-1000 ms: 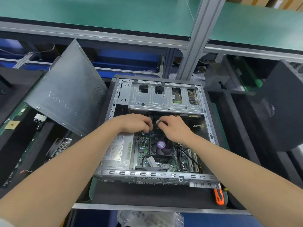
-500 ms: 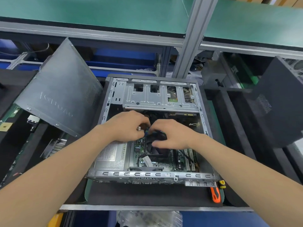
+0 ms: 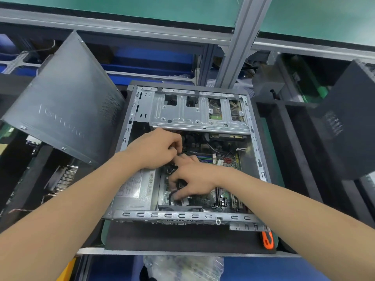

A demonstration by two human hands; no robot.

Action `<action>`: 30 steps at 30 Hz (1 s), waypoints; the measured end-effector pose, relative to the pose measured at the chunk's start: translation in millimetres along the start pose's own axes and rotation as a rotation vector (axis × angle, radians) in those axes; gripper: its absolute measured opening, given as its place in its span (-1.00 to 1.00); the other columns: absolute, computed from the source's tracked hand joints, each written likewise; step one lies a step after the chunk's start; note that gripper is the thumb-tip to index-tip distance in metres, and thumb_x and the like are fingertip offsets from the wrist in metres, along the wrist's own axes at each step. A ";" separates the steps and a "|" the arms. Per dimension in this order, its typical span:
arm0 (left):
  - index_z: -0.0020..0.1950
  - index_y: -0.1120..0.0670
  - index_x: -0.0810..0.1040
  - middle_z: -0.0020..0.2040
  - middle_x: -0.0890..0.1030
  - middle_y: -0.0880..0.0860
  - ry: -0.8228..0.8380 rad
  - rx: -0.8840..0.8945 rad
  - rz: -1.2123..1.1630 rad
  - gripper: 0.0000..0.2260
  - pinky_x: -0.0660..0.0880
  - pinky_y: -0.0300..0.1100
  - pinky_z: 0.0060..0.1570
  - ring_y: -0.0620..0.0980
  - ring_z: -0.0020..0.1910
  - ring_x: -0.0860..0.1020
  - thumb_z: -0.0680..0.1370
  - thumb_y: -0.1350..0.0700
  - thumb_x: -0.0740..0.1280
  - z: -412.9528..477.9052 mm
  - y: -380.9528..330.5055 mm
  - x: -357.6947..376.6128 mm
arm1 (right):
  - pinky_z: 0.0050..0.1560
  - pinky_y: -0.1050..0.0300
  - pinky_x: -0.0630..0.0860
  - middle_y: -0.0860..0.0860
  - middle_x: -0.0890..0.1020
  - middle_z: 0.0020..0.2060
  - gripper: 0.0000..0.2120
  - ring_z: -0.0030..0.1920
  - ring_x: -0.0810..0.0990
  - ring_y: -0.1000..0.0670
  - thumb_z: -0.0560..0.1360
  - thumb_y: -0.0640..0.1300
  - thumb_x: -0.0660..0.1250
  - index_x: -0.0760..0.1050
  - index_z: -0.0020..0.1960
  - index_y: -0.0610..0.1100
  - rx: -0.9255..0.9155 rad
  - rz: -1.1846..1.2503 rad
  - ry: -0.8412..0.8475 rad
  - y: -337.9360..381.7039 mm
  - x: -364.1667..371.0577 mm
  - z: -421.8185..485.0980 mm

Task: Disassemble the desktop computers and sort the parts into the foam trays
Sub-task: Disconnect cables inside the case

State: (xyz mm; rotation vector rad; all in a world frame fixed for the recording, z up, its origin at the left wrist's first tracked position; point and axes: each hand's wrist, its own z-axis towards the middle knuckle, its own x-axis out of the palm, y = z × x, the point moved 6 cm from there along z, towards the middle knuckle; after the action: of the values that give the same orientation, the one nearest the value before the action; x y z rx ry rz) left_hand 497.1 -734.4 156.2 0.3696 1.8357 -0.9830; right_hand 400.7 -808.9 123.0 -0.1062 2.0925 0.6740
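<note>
The open computer case (image 3: 182, 216) lies flat on the dark foam mat (image 3: 182, 236), with both my hands inside it. Room is tight. The drive cage (image 3: 200, 112) overhangs the far side just beyond my left hand (image 3: 156, 149), the power supply (image 3: 134, 187) lies under that wrist, and the case's near rail crosses beneath both forearms. My right hand (image 3: 194, 179) curls its fingers round the black cooler fan (image 3: 180, 183) on the motherboard (image 3: 205, 197). My left fingers are curled tight, but my knuckles hide whether they pinch anything. The fan is mostly covered.
</note>
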 end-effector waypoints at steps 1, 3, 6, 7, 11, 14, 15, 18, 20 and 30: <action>-0.03 -0.17 0.58 -0.16 0.64 -0.15 -0.010 0.001 -0.017 -0.82 0.59 -0.03 -0.12 -0.10 -0.22 0.60 0.53 0.11 0.26 -0.3 1.8 0.0 | 0.37 -0.13 0.23 -0.02 0.35 0.15 -0.79 0.27 0.26 -0.11 0.57 0.16 0.41 0.65 0.10 0.07 -0.014 0.061 0.017 -2.0 -4.1 -1.4; 0.00 -0.18 0.59 -0.17 0.65 -0.15 -0.021 0.014 -0.047 -0.81 0.60 -0.01 -0.13 -0.12 -0.23 0.60 0.52 0.09 0.28 -0.7 2.7 -1.6 | 0.36 0.02 0.27 -0.03 0.43 0.27 -0.79 0.33 0.35 -0.07 0.57 0.06 0.44 0.68 0.16 0.05 -0.057 0.152 -0.016 -5.3 -15.9 -5.9; 0.07 -0.21 0.54 -0.12 0.63 -0.19 -0.032 0.073 -0.017 -0.79 0.59 -0.03 -0.15 -0.16 -0.18 0.58 0.51 0.06 0.30 -2.0 -3.8 -3.9 | 0.30 0.12 0.37 0.05 0.56 0.18 -0.80 0.25 0.48 0.04 0.48 -0.04 0.54 0.70 0.10 0.01 -0.088 0.222 -0.216 -13.1 -38.6 -18.7; 0.10 -0.22 0.52 -0.09 0.62 -0.21 -0.043 0.102 0.006 -0.77 0.57 -0.05 -0.16 -0.17 -0.15 0.57 0.50 0.05 0.30 -2.2 -7.9 -4.6 | 0.28 0.12 0.39 0.08 0.59 0.11 -0.84 0.19 0.50 0.06 0.46 -0.04 0.56 0.70 0.02 0.00 -0.097 0.237 -0.278 -15.7 -43.9 -24.7; 0.04 -0.12 0.50 -0.09 0.56 -0.16 0.056 0.260 0.093 -0.85 0.46 -0.13 -0.18 -0.09 -0.08 0.55 0.48 -0.02 0.32 0.6 -33.4 4.6 | 0.06 0.24 0.44 0.09 0.62 -0.11 -0.85 -0.04 0.55 0.12 0.41 -0.01 0.60 0.66 -0.15 -0.02 -0.076 0.284 -0.340 -24.7 -47.5 -45.9; 0.19 -0.07 0.55 0.04 0.57 -0.09 0.189 0.366 0.256 -0.71 0.49 -0.07 0.04 -0.02 0.05 0.56 0.51 -0.13 0.33 3.6 -54.2 22.0 | -0.19 0.21 0.50 0.08 0.65 -0.31 -0.81 -0.27 0.58 0.12 0.45 0.06 0.53 0.62 -0.23 -0.01 0.081 0.214 -0.097 -32.1 -31.0 -54.6; 0.30 -0.09 0.52 0.12 0.56 -0.08 0.213 0.383 0.299 -0.62 0.49 -0.06 0.10 -0.01 0.11 0.55 0.53 -0.18 0.32 4.7 -59.6 27.8 | -0.25 0.19 0.48 0.08 0.65 -0.36 -0.73 -0.33 0.57 0.12 0.48 0.14 0.48 0.62 -0.24 -0.03 0.131 0.126 0.034 -34.7 -20.3 -56.5; 0.53 -0.13 0.34 0.28 0.49 -0.06 0.301 0.387 0.334 -0.36 0.48 -0.02 0.23 0.00 0.25 0.51 0.51 -0.34 0.34 8.2 -69.7 47.1 | -0.35 0.14 0.39 0.05 0.59 -0.42 -0.57 -0.37 0.53 0.03 0.55 0.22 0.38 0.56 -0.32 -0.08 0.271 -0.021 0.238 -41.3 2.8 -63.1; 0.57 -0.14 0.28 0.34 0.43 -0.04 0.362 0.376 0.350 -0.26 0.47 -0.03 0.23 0.03 0.30 0.47 0.47 -0.38 0.38 10.2 -71.1 60.9 | -0.40 0.12 0.33 0.03 0.50 -0.42 -0.51 -0.40 0.48 0.01 0.57 0.24 0.35 0.43 -0.37 -0.08 0.368 -0.063 0.270 -45.1 10.8 -66.4; 0.53 -0.16 0.29 0.43 0.30 -0.07 0.439 0.293 0.098 -0.29 0.30 0.08 0.36 0.04 0.45 0.33 0.46 -0.21 0.52 16.6 -59.4 86.2 | -0.12 0.07 0.41 0.00 0.47 -0.24 -0.65 -0.15 0.50 -0.11 0.64 0.10 0.26 0.41 -0.14 -0.17 0.571 0.018 0.440 -41.5 48.1 -65.0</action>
State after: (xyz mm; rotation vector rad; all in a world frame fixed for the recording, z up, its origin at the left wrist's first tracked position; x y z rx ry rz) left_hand 429.5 -798.7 105.8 0.9055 2.0356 -1.1721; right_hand 337.5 -868.3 95.9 0.0948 2.6317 0.0362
